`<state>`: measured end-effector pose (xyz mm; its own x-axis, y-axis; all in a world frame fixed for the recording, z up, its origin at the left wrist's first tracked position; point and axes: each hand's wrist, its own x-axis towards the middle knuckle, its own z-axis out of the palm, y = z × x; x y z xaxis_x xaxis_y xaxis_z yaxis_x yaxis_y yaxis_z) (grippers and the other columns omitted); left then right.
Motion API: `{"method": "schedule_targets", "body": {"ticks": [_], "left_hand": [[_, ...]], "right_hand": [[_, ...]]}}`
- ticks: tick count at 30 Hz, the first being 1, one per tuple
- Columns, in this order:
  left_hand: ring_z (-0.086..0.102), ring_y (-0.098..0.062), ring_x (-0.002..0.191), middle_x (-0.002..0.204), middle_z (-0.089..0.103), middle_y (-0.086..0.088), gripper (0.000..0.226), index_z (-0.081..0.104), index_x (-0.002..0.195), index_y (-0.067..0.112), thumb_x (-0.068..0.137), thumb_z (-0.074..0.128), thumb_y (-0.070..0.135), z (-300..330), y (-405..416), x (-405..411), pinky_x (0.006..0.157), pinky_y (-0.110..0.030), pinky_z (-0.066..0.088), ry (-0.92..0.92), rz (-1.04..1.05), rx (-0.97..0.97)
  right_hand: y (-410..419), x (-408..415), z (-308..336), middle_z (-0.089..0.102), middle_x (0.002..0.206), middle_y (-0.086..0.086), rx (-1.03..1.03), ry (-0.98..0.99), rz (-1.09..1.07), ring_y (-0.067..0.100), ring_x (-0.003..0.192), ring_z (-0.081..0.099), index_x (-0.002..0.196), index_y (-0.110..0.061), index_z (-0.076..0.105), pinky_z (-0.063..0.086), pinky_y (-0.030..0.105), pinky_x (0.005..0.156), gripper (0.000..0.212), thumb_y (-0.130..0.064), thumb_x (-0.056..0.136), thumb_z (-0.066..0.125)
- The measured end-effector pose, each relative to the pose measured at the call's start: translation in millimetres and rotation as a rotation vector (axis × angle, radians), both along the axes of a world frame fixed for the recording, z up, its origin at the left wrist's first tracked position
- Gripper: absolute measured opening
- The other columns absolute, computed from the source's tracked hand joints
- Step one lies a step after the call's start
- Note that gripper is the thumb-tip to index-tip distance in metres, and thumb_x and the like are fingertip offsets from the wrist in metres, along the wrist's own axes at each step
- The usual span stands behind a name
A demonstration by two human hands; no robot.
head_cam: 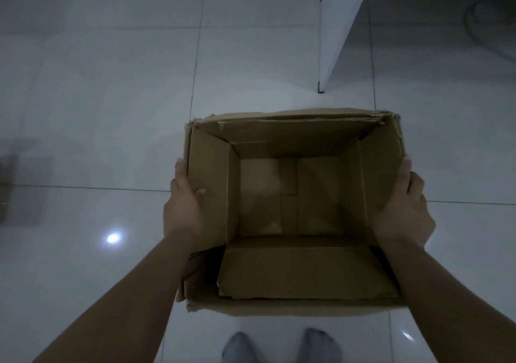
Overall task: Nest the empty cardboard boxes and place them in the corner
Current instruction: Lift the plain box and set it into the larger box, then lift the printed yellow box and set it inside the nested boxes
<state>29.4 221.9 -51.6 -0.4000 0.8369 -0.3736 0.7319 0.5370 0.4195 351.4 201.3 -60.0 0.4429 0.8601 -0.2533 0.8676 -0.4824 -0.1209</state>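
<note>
Cardboard box [290, 195], open and empty, flaps folded inward; we hold it over the tiled floor [97, 97]. Left hand [184, 209] grips its left wall, right hand [405, 212] its right wall. White panel [340, 22] far right.

No text, label, brand, number or sign can be read anywhere. The cardboard box [290, 195] shows only plain brown surfaces inside, and the dim light leaves its faint outer marks illegible.

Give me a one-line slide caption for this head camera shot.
Both hands, left hand and right hand, grip an open, empty cardboard box above a tiled floor.
</note>
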Motion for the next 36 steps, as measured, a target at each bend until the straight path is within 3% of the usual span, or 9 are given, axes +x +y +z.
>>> {"method": "schedule_targets", "body": {"ticks": [2,4,6,7,11,18,26,29,36], "left_hand": [[0.049,-0.041,0.116,0.143,0.036,-0.014,0.065,0.001,0.144,0.031,0.095,0.042,0.021,1,0,-1,0.095,-0.054,0.042,-0.017,0.002,-0.004],[0.049,-0.041,0.116,0.141,0.037,-0.015,0.067,0.000,0.145,0.030,0.095,0.043,0.020,2,2,-1,0.094,-0.053,0.042,-0.044,-0.008,-0.029],[0.047,-0.040,0.117,0.139,0.038,-0.018,0.069,0.001,0.144,0.029,0.094,0.046,0.021,8,2,-3,0.097,-0.055,0.042,-0.119,-0.031,-0.076],[0.046,-0.039,0.119,0.138,0.038,-0.019,0.068,0.002,0.145,0.027,0.094,0.046,0.023,13,0,-6,0.099,-0.056,0.041,-0.136,-0.064,-0.106],[0.032,-0.032,0.134,0.143,0.039,-0.016,0.057,0.016,0.143,0.015,0.095,0.037,0.037,46,-22,-29,0.113,-0.047,0.023,0.179,-0.311,-0.112],[0.022,-0.024,0.139,0.143,0.041,-0.005,0.044,0.034,0.136,0.016,0.095,0.033,0.032,152,-84,-104,0.117,-0.043,0.011,0.293,-0.362,-0.077],[0.034,-0.025,0.133,0.137,0.048,-0.007,0.041,0.041,0.132,0.015,0.094,0.038,0.030,243,-138,-278,0.114,-0.042,0.021,0.176,-0.182,0.025],[0.044,-0.028,0.125,0.130,0.054,-0.010,0.038,0.044,0.129,0.014,0.095,0.038,0.030,263,-159,-353,0.107,-0.041,0.030,0.175,-0.171,0.030],[0.054,-0.036,0.108,0.115,0.061,-0.017,0.035,0.052,0.116,0.012,0.097,0.031,0.032,268,-154,-507,0.090,-0.044,0.043,0.095,-0.091,-0.046]], "right_hand": [[0,0,1,0.026,0.146,0.018,-0.002,-0.022,0.013,0.042,0.113,0.045,0.145,-0.021,-0.005,0.038,0.039,0.064,0.102,-0.003,0.074,0.066],[0,-3,4,0.020,0.149,0.018,-0.027,-0.064,0.036,0.042,0.125,0.035,0.146,-0.019,-0.008,0.043,0.048,0.083,0.101,-0.002,0.075,0.064],[-4,-11,9,0.004,0.155,0.015,-0.081,-0.132,0.031,0.039,0.139,0.012,0.145,-0.021,-0.013,0.017,0.057,0.111,0.104,-0.004,0.075,0.063],[-7,-17,14,-0.004,0.156,0.014,-0.104,-0.156,0.006,0.038,0.142,0.002,0.144,-0.023,-0.016,0.004,0.058,0.113,0.106,-0.005,0.075,0.063],[-27,-57,47,-0.011,0.156,0.012,-0.170,-0.089,0.025,0.037,0.142,-0.008,0.144,-0.026,-0.012,-0.005,0.060,0.112,0.104,-0.013,0.076,0.064],[-63,-189,157,-0.009,0.159,0.000,-0.239,0.066,0.317,0.026,0.145,-0.009,0.146,-0.030,0.005,-0.012,0.055,0.112,0.066,-0.023,0.091,0.041],[-74,-417,252,0.010,0.158,-0.002,-0.114,0.184,0.415,0.018,0.145,0.003,0.145,-0.026,0.017,-0.016,0.050,0.112,0.055,-0.026,0.092,0.032],[-78,-501,263,0.013,0.158,-0.001,-0.108,0.291,0.408,0.018,0.145,0.005,0.144,-0.027,0.021,-0.007,0.053,0.117,0.054,-0.025,0.092,0.034],[-70,-664,252,0.016,0.157,0.000,-0.143,0.351,0.513,0.018,0.145,0.007,0.142,-0.025,0.026,-0.011,0.046,0.115,0.052,-0.020,0.091,0.038]]}}
